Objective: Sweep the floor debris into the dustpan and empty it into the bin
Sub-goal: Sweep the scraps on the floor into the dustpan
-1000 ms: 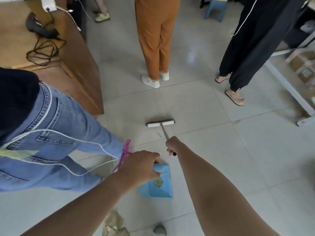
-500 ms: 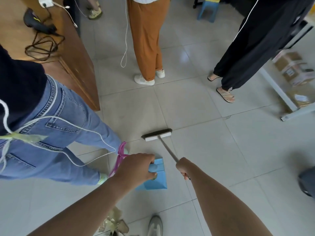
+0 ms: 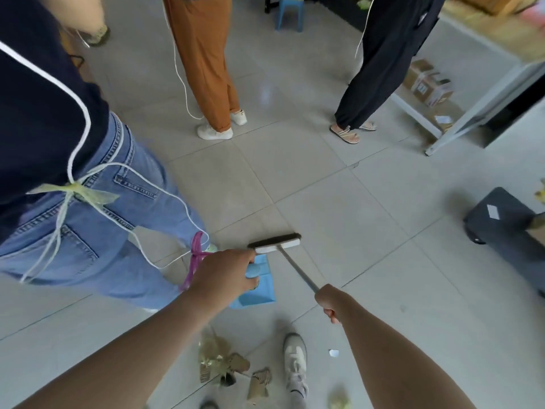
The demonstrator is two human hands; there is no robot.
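My left hand (image 3: pixel 225 274) grips the handle of a light blue dustpan (image 3: pixel 264 286), which hangs tilted just above the tiled floor. A small broom with a white head and dark bristles (image 3: pixel 277 243) rests at the pan's far edge; its thin metal handle (image 3: pixel 298 268) runs back to my right hand (image 3: pixel 328 301), which is closed on it. Crumpled brown and yellowish debris (image 3: pixel 228 367) lies on the floor close to my feet, and a small white scrap (image 3: pixel 333 353) lies beside my shoe. No bin is clearly visible.
A person in blue jeans (image 3: pixel 97 219) stands close at the left, trailing white cord and a pink ribbon (image 3: pixel 194 258). Two other people stand ahead: orange trousers (image 3: pixel 206 69), black trousers (image 3: pixel 380 63). A white shelf with boxes (image 3: pixel 427 84) is at the right, a dark case (image 3: pixel 507 228) on the floor.
The broom head has been drawn back toward me and now meets the dustpan's far edge. My view has tipped down and right, bringing my shoe, the debris and the dark case into sight.
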